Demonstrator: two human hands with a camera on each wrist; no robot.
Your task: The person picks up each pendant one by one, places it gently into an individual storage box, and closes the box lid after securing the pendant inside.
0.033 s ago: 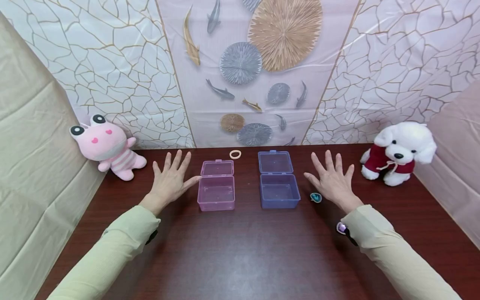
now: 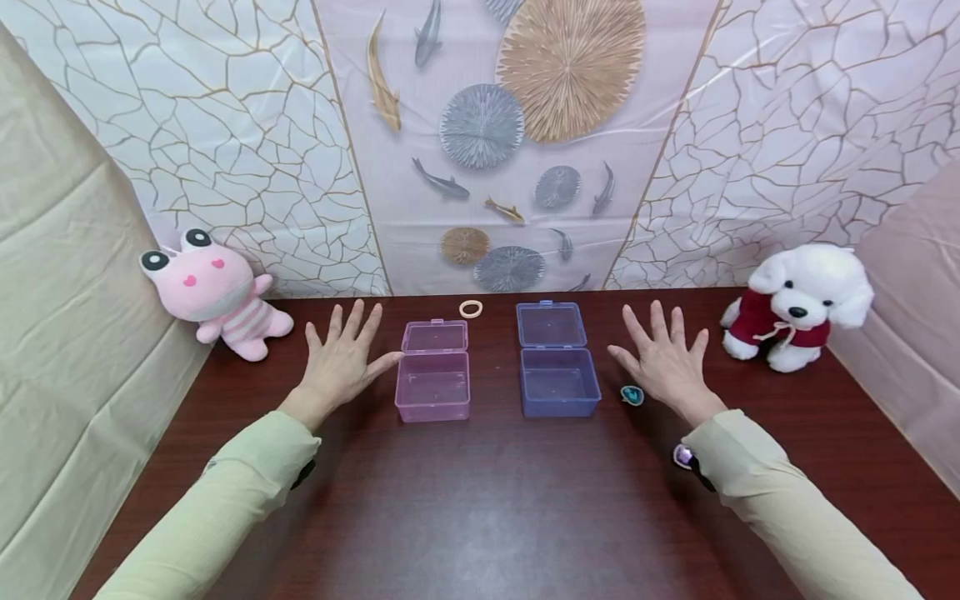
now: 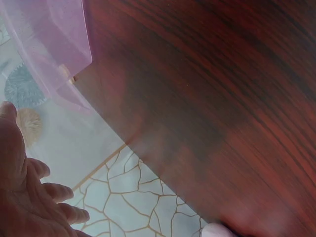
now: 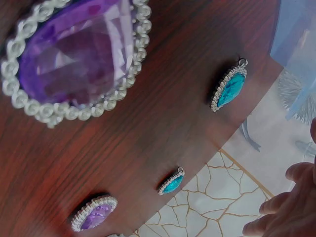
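My left hand [image 2: 330, 371], fingers spread, holds nothing and hovers left of an open pink clear plastic box [image 2: 432, 412]. In the head view its thumb tip overlaps the box's edge; contact cannot be told. Right of the open blue clear box [image 2: 561, 407], my right hand [image 2: 667, 367] is likewise spread and free. A teal gem pendant [image 2: 632, 395] lies just below its thumb. Nearer the wrist sits a purple gem pendant [image 2: 682, 455], partly hidden by the sleeve. The right wrist view reveals another teal pendant [image 4: 172, 183] and another purple pendant [image 4: 95, 214], hidden in the head view.
A pale ring [image 2: 471, 316] lies behind the boxes. At the back left leans a pink frog plush [image 2: 217, 283]; a white dog plush [image 2: 802, 292] in red sits at the back right. Patterned sheeting backs the dark wooden table [image 2: 480, 508], with cloth along both sides.
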